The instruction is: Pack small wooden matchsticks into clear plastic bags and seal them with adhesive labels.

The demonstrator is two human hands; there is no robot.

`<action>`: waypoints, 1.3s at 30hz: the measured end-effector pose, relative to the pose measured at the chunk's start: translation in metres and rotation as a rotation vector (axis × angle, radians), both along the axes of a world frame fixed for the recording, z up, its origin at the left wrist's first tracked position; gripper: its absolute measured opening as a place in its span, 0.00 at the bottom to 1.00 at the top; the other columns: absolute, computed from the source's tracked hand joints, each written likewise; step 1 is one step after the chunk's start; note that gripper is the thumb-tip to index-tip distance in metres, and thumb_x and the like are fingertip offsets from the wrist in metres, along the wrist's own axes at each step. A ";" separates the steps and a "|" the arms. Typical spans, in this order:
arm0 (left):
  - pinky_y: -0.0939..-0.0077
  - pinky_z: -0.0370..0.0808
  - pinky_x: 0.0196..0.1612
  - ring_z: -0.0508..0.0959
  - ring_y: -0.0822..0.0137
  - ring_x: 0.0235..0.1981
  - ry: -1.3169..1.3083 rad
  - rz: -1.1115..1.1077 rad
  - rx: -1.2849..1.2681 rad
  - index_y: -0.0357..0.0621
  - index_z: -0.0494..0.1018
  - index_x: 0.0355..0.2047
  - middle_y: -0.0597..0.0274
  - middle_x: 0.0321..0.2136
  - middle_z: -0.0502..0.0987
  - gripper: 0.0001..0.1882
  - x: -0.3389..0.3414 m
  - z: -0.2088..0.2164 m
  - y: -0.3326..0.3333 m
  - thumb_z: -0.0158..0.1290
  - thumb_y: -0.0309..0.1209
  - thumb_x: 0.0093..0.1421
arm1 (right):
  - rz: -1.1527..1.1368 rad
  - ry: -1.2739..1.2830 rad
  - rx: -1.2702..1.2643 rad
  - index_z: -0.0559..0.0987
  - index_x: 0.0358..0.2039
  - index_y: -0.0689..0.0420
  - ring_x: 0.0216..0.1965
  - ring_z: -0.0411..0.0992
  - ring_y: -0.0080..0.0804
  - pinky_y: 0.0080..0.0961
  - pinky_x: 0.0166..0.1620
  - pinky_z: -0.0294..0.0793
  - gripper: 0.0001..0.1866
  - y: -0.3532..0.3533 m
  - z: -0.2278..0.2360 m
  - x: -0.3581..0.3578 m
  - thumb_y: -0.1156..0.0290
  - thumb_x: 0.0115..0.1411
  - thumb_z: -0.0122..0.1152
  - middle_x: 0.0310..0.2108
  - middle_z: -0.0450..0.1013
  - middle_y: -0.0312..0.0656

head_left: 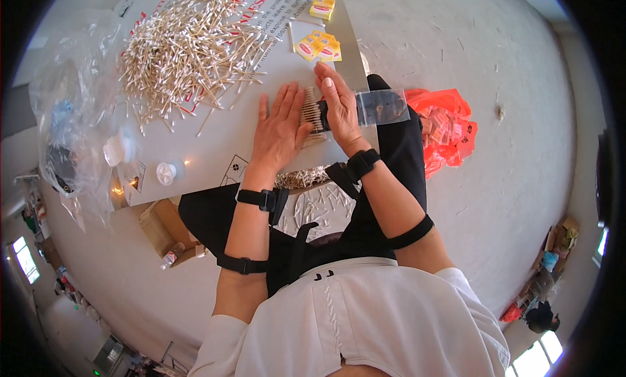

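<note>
Between my two hands, on the tabletop, lies a row of cotton swabs. They sit crosswise, side by side, close together like the rungs of a ladder, far more orderly than the big loose heap to the upper left. Their sticks are a pale wooden brown; my hands cover some of the ends, so I can't count them. Near the row's lower end, a few more sticks show at a slight slant.

My left fingers are open and nearly straight, laid palm down with small gaps between them, the index finger running along the left side of the row. My left thumb reaches out toward its lower part and appears to touch it there. My right fingers are open too, held together and extended, the hand turned on edge with the thumb up and the palm toward the swabs. I can't tell whether that palm presses on their ends. Neither hand is closed around anything.

Just beside my right hand, a clear plastic pouch sticks out past the table's edge, above my dark trouser leg. Beyond my fingertips lie some yellow packets.
</note>
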State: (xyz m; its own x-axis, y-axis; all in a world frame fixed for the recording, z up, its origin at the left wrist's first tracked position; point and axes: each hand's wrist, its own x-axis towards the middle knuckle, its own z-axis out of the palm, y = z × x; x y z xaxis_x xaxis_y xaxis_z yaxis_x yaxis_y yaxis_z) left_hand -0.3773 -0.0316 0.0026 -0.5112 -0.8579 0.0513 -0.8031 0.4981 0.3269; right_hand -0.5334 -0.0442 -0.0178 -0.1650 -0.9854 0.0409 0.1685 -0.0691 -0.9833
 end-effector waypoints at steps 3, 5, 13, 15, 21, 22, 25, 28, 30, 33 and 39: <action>0.48 0.41 0.69 0.51 0.57 0.70 0.056 -0.014 0.017 0.42 0.54 0.67 0.54 0.68 0.53 0.36 0.004 -0.001 0.006 0.45 0.48 0.64 | 0.059 0.022 0.021 0.67 0.60 0.67 0.61 0.64 0.34 0.28 0.64 0.62 0.26 0.005 0.001 -0.001 0.59 0.72 0.43 0.59 0.66 0.48; 0.48 0.41 0.69 0.51 0.57 0.70 0.102 0.030 -0.005 0.41 0.54 0.67 0.54 0.68 0.53 0.38 0.006 0.000 0.012 0.47 0.48 0.63 | 0.042 -0.031 0.039 0.66 0.59 0.67 0.61 0.64 0.34 0.29 0.64 0.62 0.26 0.014 0.004 -0.001 0.58 0.72 0.43 0.59 0.66 0.48; 0.45 0.40 0.69 0.49 0.57 0.70 -0.019 0.079 0.054 0.41 0.51 0.67 0.52 0.69 0.51 0.48 -0.013 0.008 0.049 0.56 0.54 0.54 | -0.021 -0.086 0.075 0.66 0.59 0.68 0.61 0.64 0.35 0.30 0.64 0.62 0.27 0.023 0.011 -0.001 0.58 0.72 0.42 0.59 0.66 0.48; 0.43 0.39 0.69 0.47 0.58 0.71 -0.090 0.131 0.030 0.40 0.50 0.68 0.52 0.69 0.50 0.50 -0.017 0.006 0.042 0.57 0.54 0.53 | -0.023 -0.079 0.047 0.66 0.59 0.68 0.61 0.64 0.35 0.30 0.64 0.62 0.27 0.021 0.009 0.001 0.57 0.72 0.42 0.59 0.66 0.48; 0.49 0.39 0.69 0.43 0.51 0.71 0.306 0.197 -0.034 0.36 0.46 0.68 0.44 0.69 0.44 0.43 -0.005 -0.002 0.043 0.48 0.51 0.64 | -0.133 0.005 -0.003 0.69 0.57 0.65 0.62 0.62 0.36 0.28 0.63 0.59 0.22 0.046 0.006 0.001 0.62 0.71 0.43 0.60 0.65 0.48; 0.49 0.39 0.69 0.43 0.51 0.71 0.305 0.197 -0.031 0.36 0.46 0.68 0.44 0.69 0.44 0.43 -0.006 -0.005 0.045 0.48 0.51 0.64 | -0.133 0.005 -0.001 0.69 0.57 0.65 0.62 0.62 0.36 0.28 0.63 0.59 0.22 0.052 0.007 0.003 0.62 0.71 0.43 0.60 0.65 0.48; 0.55 0.40 0.70 0.42 0.51 0.71 0.968 0.445 0.112 0.35 0.43 0.69 0.44 0.70 0.41 0.39 -0.015 -0.009 0.047 0.39 0.49 0.69 | -0.140 0.071 -0.009 0.69 0.57 0.65 0.64 0.58 0.39 0.31 0.64 0.57 0.22 0.059 0.008 0.012 0.62 0.71 0.43 0.62 0.62 0.50; 0.59 0.40 0.70 0.42 0.56 0.71 1.208 0.518 0.172 0.35 0.41 0.69 0.48 0.70 0.40 0.38 -0.026 -0.012 0.042 0.37 0.49 0.70 | -0.157 0.095 -0.013 0.68 0.58 0.64 0.65 0.57 0.40 0.32 0.65 0.55 0.22 0.059 0.010 0.018 0.62 0.71 0.43 0.63 0.60 0.50; 0.59 0.40 0.70 0.42 0.57 0.71 1.300 0.456 0.197 0.34 0.42 0.69 0.48 0.71 0.41 0.37 -0.031 -0.014 0.038 0.38 0.47 0.70 | -0.148 0.158 -0.006 0.68 0.57 0.64 0.66 0.56 0.41 0.33 0.66 0.54 0.22 0.060 0.012 0.020 0.62 0.71 0.43 0.63 0.60 0.50; 0.59 0.38 0.71 0.41 0.58 0.72 1.375 0.455 0.217 0.32 0.41 0.69 0.49 0.71 0.41 0.39 -0.033 -0.015 0.036 0.39 0.48 0.69 | -0.146 0.140 -0.041 0.68 0.58 0.65 0.63 0.59 0.30 0.24 0.63 0.58 0.23 0.058 0.005 0.022 0.62 0.72 0.43 0.65 0.59 0.43; 0.59 0.42 0.70 0.45 0.57 0.71 1.507 0.506 0.179 0.33 0.43 0.68 0.50 0.70 0.45 0.37 -0.018 -0.016 0.029 0.38 0.47 0.70 | -0.178 -0.034 -0.027 0.69 0.57 0.65 0.64 0.59 0.39 0.31 0.65 0.55 0.21 0.049 0.003 0.016 0.63 0.71 0.43 0.63 0.59 0.50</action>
